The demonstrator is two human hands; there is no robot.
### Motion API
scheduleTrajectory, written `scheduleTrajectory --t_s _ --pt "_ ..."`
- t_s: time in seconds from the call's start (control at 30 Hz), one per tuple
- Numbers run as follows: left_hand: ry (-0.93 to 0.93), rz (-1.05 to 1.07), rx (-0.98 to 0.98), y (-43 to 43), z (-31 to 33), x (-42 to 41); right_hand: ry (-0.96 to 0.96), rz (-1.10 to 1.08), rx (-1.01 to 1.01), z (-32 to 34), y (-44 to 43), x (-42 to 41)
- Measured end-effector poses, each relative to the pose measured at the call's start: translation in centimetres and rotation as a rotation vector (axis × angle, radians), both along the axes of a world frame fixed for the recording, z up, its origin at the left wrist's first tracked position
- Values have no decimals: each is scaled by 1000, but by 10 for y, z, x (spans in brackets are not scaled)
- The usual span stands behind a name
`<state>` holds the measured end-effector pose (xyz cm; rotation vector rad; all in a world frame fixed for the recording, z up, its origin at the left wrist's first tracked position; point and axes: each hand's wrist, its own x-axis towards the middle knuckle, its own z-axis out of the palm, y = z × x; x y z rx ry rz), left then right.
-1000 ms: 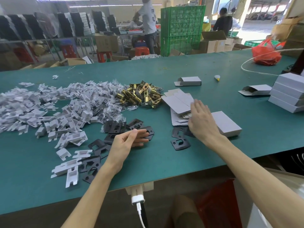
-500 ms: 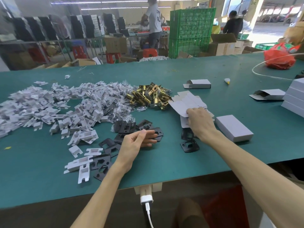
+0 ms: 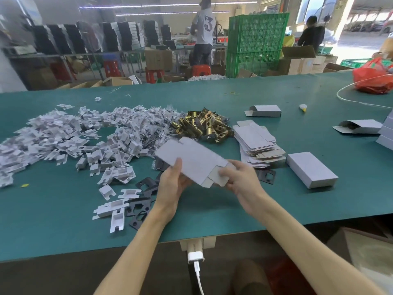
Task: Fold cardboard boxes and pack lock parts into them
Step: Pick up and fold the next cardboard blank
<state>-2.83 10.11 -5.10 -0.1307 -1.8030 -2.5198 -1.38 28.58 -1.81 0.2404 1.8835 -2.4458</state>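
A flat grey cardboard box blank (image 3: 192, 159) is held above the green table (image 3: 212, 211) between both hands. My left hand (image 3: 173, 184) grips its near left edge, thumb on top. My right hand (image 3: 240, 179) pinches the flaps at its right end. A stack of flat blanks (image 3: 255, 143) lies to the right, beside a pile of brass latch parts (image 3: 202, 126). Black strike plates (image 3: 140, 206) lie under and left of my hands. White plastic inserts (image 3: 70, 139) cover the left of the table.
A closed grey box (image 3: 311, 169) lies right of the stack. Two half-folded boxes lie farther back, one (image 3: 265, 110) in the middle and one (image 3: 359, 126) by stacked boxes (image 3: 386, 135) at the right edge. A red bag (image 3: 372, 78) sits far right. People stand beyond the table.
My right hand lifted one flat blank off the stack and brought it left toward me. My left hand left the black plates and took hold of the blank's other end.
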Motion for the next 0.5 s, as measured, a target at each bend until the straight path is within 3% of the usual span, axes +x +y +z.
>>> scheduleTrajectory --t_s 0.1,0.27,0.5 --pt "-73 -2 200 -6 2 1 -33 42 -51 -10 -15 5" --pt "-97 -221 373 -15 10 6 -38 38 -118 -16 -25 7" --pt "50 -495 191 -21 7 11 -43 79 -313 -21 -13 6"
